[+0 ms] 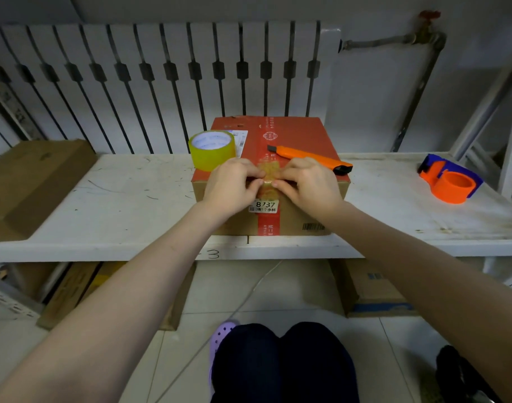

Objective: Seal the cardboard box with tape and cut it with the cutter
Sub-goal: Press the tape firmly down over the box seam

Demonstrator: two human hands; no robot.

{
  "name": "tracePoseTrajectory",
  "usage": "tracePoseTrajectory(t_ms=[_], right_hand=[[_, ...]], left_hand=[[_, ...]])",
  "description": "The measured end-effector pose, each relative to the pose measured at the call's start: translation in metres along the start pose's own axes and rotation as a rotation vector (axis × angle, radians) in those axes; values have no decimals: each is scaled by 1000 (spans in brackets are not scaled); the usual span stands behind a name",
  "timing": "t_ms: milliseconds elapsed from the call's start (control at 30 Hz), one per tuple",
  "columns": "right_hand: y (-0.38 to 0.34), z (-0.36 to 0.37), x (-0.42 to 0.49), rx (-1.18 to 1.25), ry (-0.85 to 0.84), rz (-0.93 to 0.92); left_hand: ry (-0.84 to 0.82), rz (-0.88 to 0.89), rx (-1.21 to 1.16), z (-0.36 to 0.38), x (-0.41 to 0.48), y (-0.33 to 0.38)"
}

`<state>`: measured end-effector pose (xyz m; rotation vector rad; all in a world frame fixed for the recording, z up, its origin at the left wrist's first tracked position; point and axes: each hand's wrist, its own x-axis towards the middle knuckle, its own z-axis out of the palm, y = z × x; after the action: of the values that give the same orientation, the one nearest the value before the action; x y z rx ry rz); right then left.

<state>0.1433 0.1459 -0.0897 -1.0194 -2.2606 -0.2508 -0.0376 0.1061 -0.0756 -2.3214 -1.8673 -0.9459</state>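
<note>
Left hand [231, 184] and right hand [310, 184] both curled, fingertips pinching/pressing a short yellowish tape strip [268, 171] at front top edge of box [295, 132]. Neither closed round a tool; thumbs and forefingers on the strip only, rest of fingers resting on box lid and front face. Can't tell whether strip end is fully stuck or partly lifted.

Strip lies over the red centre band, long axis front-to-back w/ the seam, folding over the edge toward the front face just above the 8737 label [263, 206].

Box on white shelf [118, 199], near front lip, long side roughly across the view. Tape roll [211, 149] standing on lid, left rear of hands, core hole tilted up toward camera. Cutter [310, 158] lying flat on lid just behind right hand, long axis left-right, slightly diagonal; blade tip pointing left toward box centre, black butt overhanging right edge.

Risks, prob:
- Strip wrinkling or sticking to fingers if peeled up unevenly; poor seal at corner.
- Cutter knocked off right edge by right wrist — butt already past the lid.
- Blade looks exposed; fingers close when reaching back.
- Roll nudged off by left hand.

Orange dispenser [449, 181] well apart at far right, unused.
</note>
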Motion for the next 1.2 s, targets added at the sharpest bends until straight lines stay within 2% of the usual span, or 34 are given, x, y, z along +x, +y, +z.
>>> tracePoseTrajectory(t_ms=[633,867,1067,1200], right_hand=[[-2,13,-6,-78,138,-29],[-1,14,-8,-103,85,-59],[-5,7,-7,26,73,11],[-16,14,-1,-88,124,56]], left_hand=[[54,57,84,7,-8,-5],[38,65,197,12,-13,-3],[3,74,194,10,-14,-3],[-61,95,177,3,-15,-9]])
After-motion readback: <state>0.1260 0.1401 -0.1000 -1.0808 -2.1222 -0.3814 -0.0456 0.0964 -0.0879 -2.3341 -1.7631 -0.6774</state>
